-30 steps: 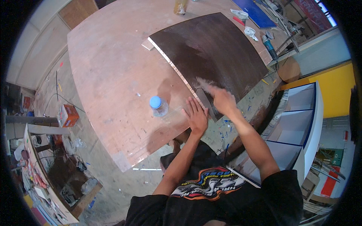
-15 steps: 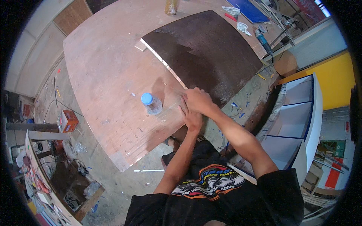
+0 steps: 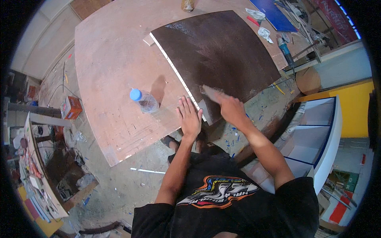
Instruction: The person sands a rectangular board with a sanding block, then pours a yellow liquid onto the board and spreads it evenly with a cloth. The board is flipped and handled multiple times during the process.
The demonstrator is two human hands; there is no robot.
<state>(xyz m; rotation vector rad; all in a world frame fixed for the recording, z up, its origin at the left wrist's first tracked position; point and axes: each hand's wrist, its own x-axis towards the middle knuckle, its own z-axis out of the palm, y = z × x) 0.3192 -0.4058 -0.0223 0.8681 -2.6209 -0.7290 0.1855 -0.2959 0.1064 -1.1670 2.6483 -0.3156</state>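
A large dark brown panel (image 3: 226,51) lies on a broad pinkish-brown wooden table (image 3: 107,71), a pale strip (image 3: 171,63) running along its left edge. Over the panel's near corner, my right hand (image 3: 233,112) grips a flat scraper (image 3: 213,94), its blade blurred and resting on or just above the brown surface. My left hand (image 3: 190,119) lies with fingers outstretched against the near end of the pale strip, holding nothing. Left of it is a clear plastic bottle (image 3: 149,104) with a blue cap (image 3: 135,95).
An angle grinder (image 3: 285,52), crumpled white plastic (image 3: 265,35) and a blue board (image 3: 274,15) lie beyond the panel. A jar (image 3: 187,4) stands at the far edge. White shelving with blue edges (image 3: 311,131) is close on my right. A cluttered bench (image 3: 33,174) stands left.
My hands, together at the panel's near-left corner before, are now apart. The right has moved over the brown surface with the scraper; the left has shifted left and lies flat along the edge.
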